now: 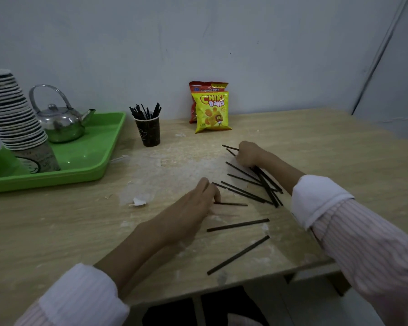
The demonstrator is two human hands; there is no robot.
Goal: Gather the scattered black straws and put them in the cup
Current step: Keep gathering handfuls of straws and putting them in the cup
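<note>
Lying crosswise on the counter (316,147), the scattered straws (245,192) sit between the hands. The right hand (247,154) clenches several; the left hand (196,205) touches one's end, grip unclear. The cup (149,134) stands far left.

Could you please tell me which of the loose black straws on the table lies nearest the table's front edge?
The lone diagonal straw at the bottom, below the near-level straw; its lower end almost reaches the table edge.
</note>
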